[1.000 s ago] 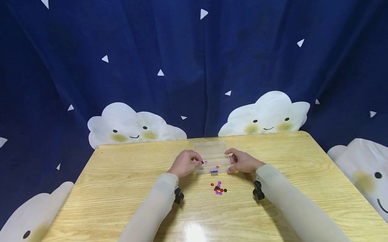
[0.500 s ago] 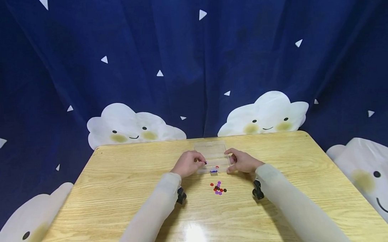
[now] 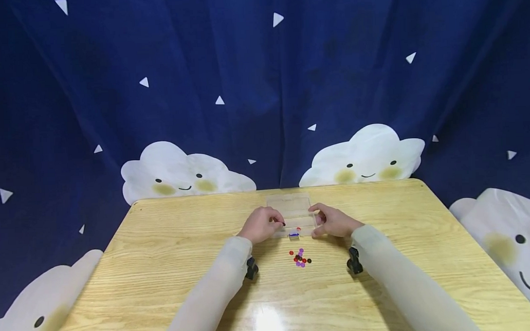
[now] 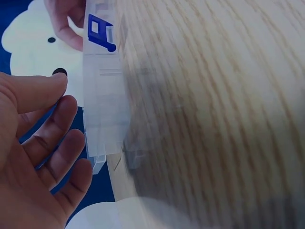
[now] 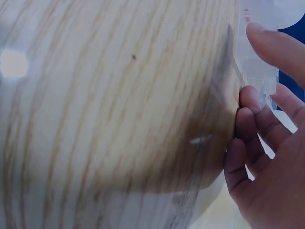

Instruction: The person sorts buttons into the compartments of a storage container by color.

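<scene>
Box (image 3: 291,218) sat mid-desk (image 3: 163,256). Left hand (image 3: 260,225) apparently pinched a dark bead (image 3: 284,224) at its left edge; right hand (image 3: 332,221) gripped its right side. Risk: bead slips, rolling off among beads (image 3: 301,258) before the box.

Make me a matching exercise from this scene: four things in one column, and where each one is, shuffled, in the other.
Things:
1. left hand
2. right hand
3. beads
4. clasp

Places:
A. loose on the table, nearer the person than the box
B. at the box's right end
C. on the box's near edge
D. at the box's left end

Pairs: 1-D, 2-B, 3-A, 4-C
</scene>
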The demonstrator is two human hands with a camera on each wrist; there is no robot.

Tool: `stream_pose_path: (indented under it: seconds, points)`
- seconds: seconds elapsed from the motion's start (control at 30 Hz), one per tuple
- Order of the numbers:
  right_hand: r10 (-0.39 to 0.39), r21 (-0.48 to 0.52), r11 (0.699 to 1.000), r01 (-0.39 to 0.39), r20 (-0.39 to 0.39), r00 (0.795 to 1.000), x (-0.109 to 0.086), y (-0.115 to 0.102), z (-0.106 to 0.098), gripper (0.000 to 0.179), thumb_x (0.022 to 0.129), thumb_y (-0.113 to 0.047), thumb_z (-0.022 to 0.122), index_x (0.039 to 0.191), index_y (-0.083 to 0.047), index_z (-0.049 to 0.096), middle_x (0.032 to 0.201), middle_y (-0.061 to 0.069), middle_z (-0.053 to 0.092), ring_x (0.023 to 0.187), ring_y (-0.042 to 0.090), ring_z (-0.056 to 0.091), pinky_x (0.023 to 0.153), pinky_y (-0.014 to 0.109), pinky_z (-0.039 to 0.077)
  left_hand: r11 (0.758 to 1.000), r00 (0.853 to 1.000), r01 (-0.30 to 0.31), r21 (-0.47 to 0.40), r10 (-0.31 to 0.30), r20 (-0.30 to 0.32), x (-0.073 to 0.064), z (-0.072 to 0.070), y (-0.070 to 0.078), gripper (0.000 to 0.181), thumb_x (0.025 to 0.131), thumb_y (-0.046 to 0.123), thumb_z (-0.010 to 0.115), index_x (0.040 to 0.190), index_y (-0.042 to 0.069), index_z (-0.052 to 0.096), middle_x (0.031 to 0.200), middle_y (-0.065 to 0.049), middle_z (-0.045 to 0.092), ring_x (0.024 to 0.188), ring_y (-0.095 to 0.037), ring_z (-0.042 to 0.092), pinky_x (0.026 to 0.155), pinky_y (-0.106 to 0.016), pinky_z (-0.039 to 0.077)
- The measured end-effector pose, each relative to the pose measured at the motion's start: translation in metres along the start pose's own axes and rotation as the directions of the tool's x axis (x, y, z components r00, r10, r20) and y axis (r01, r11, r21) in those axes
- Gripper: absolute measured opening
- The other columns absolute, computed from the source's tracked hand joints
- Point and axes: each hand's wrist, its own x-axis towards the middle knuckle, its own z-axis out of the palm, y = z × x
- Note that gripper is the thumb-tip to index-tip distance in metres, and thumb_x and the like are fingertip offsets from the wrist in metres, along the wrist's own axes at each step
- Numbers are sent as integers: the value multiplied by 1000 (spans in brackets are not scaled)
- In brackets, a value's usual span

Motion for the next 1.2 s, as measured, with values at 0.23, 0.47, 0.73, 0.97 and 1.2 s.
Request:
stream_pose_path:
  seconds: [0.23, 0.47, 0.73, 0.97, 1.2]
  points:
    - [10, -20, 1000, -10, -11, 1000, 3, -1, 1, 71, 80, -14, 81, 140, -9, 44, 89, 3, 48, 82, 17, 46, 76, 31, 40, 1000, 1000, 1, 15, -1, -5, 1, 0, -2, 9, 91, 13, 68, 88, 16, 77, 86, 2, 70, 77, -10, 56, 71, -25, 46]
    - [-15, -19, 1000, 15, -5, 1000, 4, -6, 2, 70, 80, -11, 81, 140, -6, 45, 88, 2, 49, 80, 17, 46, 75, 31, 41, 1000, 1000, 7, 12, -6, -16, 1, 0, -6, 9, 90, 14, 68, 87, 17, 76, 85, 2, 69, 75, -9, 56, 70, -24, 47]
    - [-38, -17, 999, 38, -1, 999, 2, -4, 1, 71, 80, -11, 81, 140, -4, 44, 86, 3, 50, 77, 17, 46, 74, 31, 42, 998, 1000, -10, 56, 11, -28, 2, 1, -3, 8, 90, 14, 69, 87, 17, 77, 84, 3, 69, 79, -11, 57, 74, -25, 47]
    - [-21, -14, 1000, 21, -4, 1000, 4, 3, 2, 72, 78, -14, 82, 139, -6, 45, 86, 3, 50, 77, 17, 46, 74, 31, 41, 988, 996, -66, 138, 73, -51, 4, 5, -1, 8, 89, 14, 70, 87, 16, 77, 87, 3, 71, 88, -16, 60, 83, -30, 51]
    - [-24, -3, 1000, 24, -2, 1000, 2, 2, 1, 70, 79, -12, 81, 139, -6, 45, 86, 3, 49, 76, 17, 46, 73, 31, 42, 985, 998, -41, 167, 50, -46, 5, 7, -2, 9, 87, 13, 71, 86, 17, 79, 88, 4, 70, 89, -15, 58, 86, -30, 52]
